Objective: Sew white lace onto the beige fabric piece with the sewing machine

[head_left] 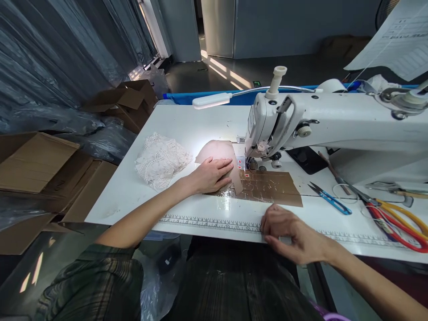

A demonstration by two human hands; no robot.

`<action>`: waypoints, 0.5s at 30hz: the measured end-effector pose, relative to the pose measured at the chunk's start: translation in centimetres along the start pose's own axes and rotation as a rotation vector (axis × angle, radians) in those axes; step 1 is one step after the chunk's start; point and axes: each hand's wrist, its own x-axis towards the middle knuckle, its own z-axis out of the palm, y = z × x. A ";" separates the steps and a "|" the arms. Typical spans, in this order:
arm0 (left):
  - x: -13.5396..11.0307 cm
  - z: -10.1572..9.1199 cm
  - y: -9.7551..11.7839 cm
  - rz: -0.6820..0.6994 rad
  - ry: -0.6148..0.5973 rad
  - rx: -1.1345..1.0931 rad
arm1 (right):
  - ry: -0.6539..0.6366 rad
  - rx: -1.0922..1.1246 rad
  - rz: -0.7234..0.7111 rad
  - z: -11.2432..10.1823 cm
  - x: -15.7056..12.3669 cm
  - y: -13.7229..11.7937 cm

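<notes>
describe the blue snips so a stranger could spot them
Find the white sewing machine. On the table before its arm, right of the brown patch, lie small snips. Only they have blue handles; the scissors beside them are red and yellow.

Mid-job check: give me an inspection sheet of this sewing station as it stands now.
Surface: white table, lit by the lamp; printed ruler along its front edge; shiny brown taped patch in front of the needle.
Job's things: pink fabric piece lying at the foot of the sewing machine.
Clutter: lace pile on the left; blue snips and red and yellow scissors on the right.
Hands: left hand flat on the pink fabric piece; right hand on the printed ruler at the edge, fingers curled, grip unclear.
Cables: nothing seen.
Surroundings: cardboard boxes and plastic sheeting to the left; paper sheet hanging top right.
</notes>
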 end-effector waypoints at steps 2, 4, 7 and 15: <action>0.3 -0.6 0.1 0.031 -0.018 -0.026 | 0.136 -0.077 0.056 -0.7 0.5 0.6; 0.8 -1.5 0.3 0.041 -0.051 -0.055 | 0.235 -0.243 0.072 -0.8 1.8 1.7; 1.9 -3.4 0.5 0.065 -0.096 -0.126 | 0.158 -0.442 0.045 0.0 4.1 3.5; 6.3 -3.5 -0.2 -0.054 0.103 -0.102 | 0.100 -0.643 0.016 0.9 5.2 5.0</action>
